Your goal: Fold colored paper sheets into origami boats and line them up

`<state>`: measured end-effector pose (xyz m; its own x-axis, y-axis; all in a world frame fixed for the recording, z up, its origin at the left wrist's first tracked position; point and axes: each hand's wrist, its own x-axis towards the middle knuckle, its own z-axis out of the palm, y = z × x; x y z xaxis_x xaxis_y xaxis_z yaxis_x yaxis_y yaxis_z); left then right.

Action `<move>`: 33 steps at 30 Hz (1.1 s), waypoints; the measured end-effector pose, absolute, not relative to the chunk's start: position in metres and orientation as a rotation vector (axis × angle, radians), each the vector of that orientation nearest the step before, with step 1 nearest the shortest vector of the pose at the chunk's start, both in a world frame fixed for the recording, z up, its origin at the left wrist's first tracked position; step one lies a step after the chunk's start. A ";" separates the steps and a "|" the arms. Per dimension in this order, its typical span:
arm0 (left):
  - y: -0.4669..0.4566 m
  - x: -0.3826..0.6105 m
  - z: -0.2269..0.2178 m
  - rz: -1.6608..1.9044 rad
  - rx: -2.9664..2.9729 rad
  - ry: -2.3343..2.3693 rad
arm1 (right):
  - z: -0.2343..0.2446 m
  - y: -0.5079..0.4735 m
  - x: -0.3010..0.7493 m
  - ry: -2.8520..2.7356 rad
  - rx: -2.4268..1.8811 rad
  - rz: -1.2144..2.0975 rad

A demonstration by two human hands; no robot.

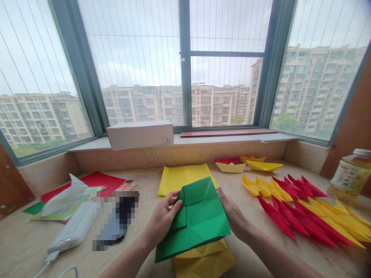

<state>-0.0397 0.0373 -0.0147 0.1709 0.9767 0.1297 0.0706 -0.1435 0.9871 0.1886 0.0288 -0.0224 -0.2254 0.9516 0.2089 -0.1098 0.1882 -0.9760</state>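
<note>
My left hand (160, 220) grips the left side of a creased sheet of green origami paper (199, 227), with the fingers on its folded flaps. My right hand (233, 211) holds the sheet's right edge, its fingers partly hidden behind the paper. The sheet is lifted and tilted above a folded yellow paper piece (204, 260), which it partly covers. Just behind it lies a flat yellow paper sheet (181, 179). Both hands are apart from these yellow pieces.
Rows of pointed red and yellow folded paper pieces (301, 216) lie to the right. Paper boats (249, 165) stand behind them. On the left are red paper sheets (98, 183), a white power bank (74, 227) and a pixelated object (118, 216). A bottle (352, 175) stands at far right.
</note>
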 end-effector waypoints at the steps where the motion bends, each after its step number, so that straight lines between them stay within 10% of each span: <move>1: 0.037 -0.040 -0.016 1.134 1.473 1.090 | -0.021 0.030 0.193 -1.387 -0.842 1.327; 17: 0.034 -0.037 -0.021 1.028 1.695 1.072 | -0.011 0.011 0.202 -2.364 -0.858 0.906; 33: 0.018 -0.028 -0.004 0.923 1.749 1.013 | -0.027 0.014 0.190 -2.085 -0.944 0.771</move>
